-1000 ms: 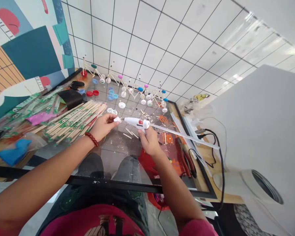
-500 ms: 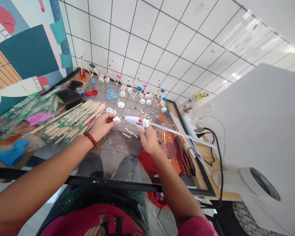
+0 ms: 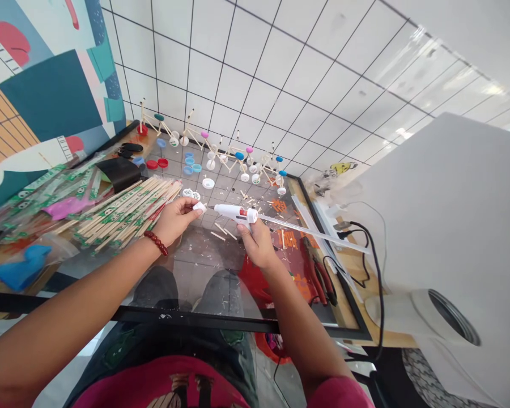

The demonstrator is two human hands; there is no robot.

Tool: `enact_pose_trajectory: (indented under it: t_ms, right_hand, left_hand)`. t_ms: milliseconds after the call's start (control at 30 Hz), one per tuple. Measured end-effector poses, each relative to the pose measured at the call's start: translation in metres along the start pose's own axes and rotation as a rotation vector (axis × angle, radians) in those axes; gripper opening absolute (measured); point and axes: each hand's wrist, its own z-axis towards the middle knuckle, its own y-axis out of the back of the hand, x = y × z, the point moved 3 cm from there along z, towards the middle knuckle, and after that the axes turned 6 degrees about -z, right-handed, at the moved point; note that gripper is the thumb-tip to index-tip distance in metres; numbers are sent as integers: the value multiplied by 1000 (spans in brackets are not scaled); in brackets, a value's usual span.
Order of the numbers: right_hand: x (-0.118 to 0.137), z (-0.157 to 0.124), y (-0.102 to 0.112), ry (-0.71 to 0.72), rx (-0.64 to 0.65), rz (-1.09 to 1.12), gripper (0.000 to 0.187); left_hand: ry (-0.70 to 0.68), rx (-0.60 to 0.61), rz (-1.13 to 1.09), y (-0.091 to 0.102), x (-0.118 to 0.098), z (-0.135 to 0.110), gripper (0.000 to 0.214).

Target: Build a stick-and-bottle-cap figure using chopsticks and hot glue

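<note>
My right hand (image 3: 257,243) grips a white hot glue gun (image 3: 237,213) with a long clear glue stick (image 3: 310,231) trailing out its back. The gun's nozzle points left at a small white bottle cap (image 3: 199,207) pinched in the fingers of my left hand (image 3: 176,218), which wears a red bead bracelet (image 3: 156,242). Both hands hover just above the glass tabletop (image 3: 204,255), the nozzle tip a short gap from the cap.
A pile of wrapped wooden chopsticks (image 3: 123,212) lies left of my left hand. Several stick-and-cap bicycle models (image 3: 233,156) line the tiled wall, with loose coloured caps (image 3: 191,164) in front. Red pliers (image 3: 321,283) and a black cable (image 3: 376,272) lie at right, beside a white box (image 3: 450,226).
Both hands stay in almost the same pose, with the cap and glue gun nozzle still close together. The view has shifted slightly.
</note>
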Motion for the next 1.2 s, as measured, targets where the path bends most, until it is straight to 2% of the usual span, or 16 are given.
enact_pose_trajectory:
  t_ms: [300, 467, 800, 967, 1200]
  right_hand:
    - [4, 2, 0, -115, 32, 230, 41]
    - [6, 2, 1, -128, 6, 234, 38]
    - [9, 1, -2, -103, 27, 268, 44]
    - [5, 1, -3, -156, 24, 243, 44]
    - [5, 2, -1, -130, 24, 231, 48]
  left_hand:
    - [72, 17, -82, -3, -8, -8, 46]
    - [106, 9, -148, -6, -11, -11, 50]
    - [98, 22, -103, -7, -12, -11, 57]
    - [88, 30, -101, -7, -12, -12, 54]
    - [76, 4, -99, -5, -9, -9, 53]
